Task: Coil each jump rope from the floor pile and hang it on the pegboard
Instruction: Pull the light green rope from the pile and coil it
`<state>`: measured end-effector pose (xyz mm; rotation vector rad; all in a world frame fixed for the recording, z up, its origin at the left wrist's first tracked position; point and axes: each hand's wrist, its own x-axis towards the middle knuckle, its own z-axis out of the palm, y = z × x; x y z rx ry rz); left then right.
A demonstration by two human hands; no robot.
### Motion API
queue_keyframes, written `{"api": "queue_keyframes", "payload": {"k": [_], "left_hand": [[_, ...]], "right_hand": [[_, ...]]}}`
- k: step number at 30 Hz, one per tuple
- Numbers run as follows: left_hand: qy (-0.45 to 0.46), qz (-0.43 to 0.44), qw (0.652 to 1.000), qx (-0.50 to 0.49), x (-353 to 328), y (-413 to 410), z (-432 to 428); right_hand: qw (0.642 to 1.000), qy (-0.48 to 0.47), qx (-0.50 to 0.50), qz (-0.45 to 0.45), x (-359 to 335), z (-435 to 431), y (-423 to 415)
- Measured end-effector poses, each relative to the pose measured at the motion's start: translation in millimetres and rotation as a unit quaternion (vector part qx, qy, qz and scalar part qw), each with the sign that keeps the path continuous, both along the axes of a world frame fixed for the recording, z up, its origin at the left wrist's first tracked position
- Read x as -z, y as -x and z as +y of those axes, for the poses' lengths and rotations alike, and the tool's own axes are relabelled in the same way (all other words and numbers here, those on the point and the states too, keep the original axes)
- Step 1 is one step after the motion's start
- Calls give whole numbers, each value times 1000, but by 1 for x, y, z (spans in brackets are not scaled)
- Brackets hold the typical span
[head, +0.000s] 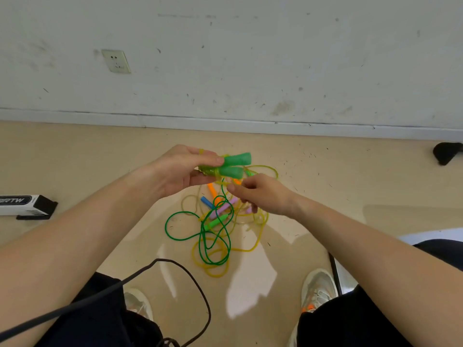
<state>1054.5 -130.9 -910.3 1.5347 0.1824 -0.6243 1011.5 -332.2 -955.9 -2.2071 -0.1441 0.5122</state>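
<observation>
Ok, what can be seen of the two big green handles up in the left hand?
The green handles are two translucent, plastic-looking flared tubes, lying side by side, roughly level, wide ends pointing right. The left hand grips their near ends, above the floor pile. A yellow-green cord is bunched at their base; a strand runs toward the right hand, which appears to pinch it.
</observation>
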Motion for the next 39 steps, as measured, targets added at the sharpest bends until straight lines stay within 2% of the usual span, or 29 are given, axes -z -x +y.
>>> {"api": "queue_keyframes", "payload": {"k": [3, 7, 13, 17, 20, 27, 32, 36, 39], "left_hand": [[-35, 3, 994, 101, -4, 4, 0], [-119, -39, 977, 173, -2, 9, -3], [-235, -117, 942, 209, 3, 10, -8], [-300, -177, 922, 170, 9, 9, -9], [-263, -181, 942, 105, 12, 9, -11], [-167, -142, 976, -3, 19, 14, -21], [-114, -110, 982, -101, 31, 17, -27], [-49, -51, 980, -187, 34, 14, -26], [-1, -6, 982, -191, 29, 11, -25]], "right_hand": [[997, 75, -17, -19, -2, -13, -7], [998, 53, -15, -29, -9, -23, -15], [992, -100, 60, 45, -20, -15, -11], [958, -242, 104, 115, -25, 0, -4], [953, -259, 124, 94, -26, 9, 3], [979, -143, 122, -72, -27, 20, 13], [972, -56, 129, -188, -16, 42, 38], [968, -70, 111, -213, 3, 53, 47], [968, -68, 97, -221, 10, 52, 43]]}}
